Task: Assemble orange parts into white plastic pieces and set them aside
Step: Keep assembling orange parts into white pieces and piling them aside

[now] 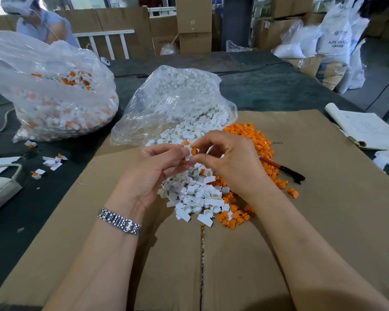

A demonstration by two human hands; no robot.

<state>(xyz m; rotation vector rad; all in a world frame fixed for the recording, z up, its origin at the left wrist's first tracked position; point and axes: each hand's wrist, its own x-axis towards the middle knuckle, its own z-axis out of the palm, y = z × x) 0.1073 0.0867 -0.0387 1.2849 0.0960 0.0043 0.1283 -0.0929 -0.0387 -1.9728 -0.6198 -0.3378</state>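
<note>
My left hand (154,169) pinches a small white plastic piece (188,152) between thumb and fingers above the cardboard. My right hand (228,162) pinches an orange part (194,151) right against that white piece. Below the hands lies a heap of loose white pieces (195,196). A heap of orange parts (259,144) spreads to the right of it and partly under my right hand.
A flattened cardboard sheet (323,221) covers the dark table. An open clear bag of white pieces (177,97) lies behind the hands. A bag of assembled pieces (54,97) stands at left, with a few assembled ones (54,160) loose nearby. A red-handled tool (283,168) and a notebook (364,126) lie right.
</note>
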